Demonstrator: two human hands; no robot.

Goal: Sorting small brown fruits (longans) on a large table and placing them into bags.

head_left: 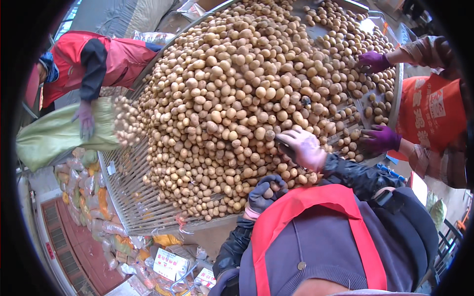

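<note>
A large heap of small potatoes (pixel 212 116) covers a slatted metal sorting table (pixel 121 197) in front of me. My left hand (pixel 257 200), in a dark glove with a pink cuff, is at the near edge of the heap. Its fingers curl around a potato (pixel 268 193). My right hand (pixel 305 149) wears a pale pink glove with a dark palm side. It reaches over the heap with fingers stretched out, the tips by a brownish potato (pixel 270 134). Whether the underside of that hand touches potatoes is hidden.
At left, a co-worker's gloved hand (pixel 85 120) rests on a green woven sack (pixel 64 130) with potatoes spilling from its mouth. Another person's purple-gloved hands (pixel 381 138) work at the right edge. Packed bags (pixel 94 197) and a white carton (pixel 170 265) lie below left.
</note>
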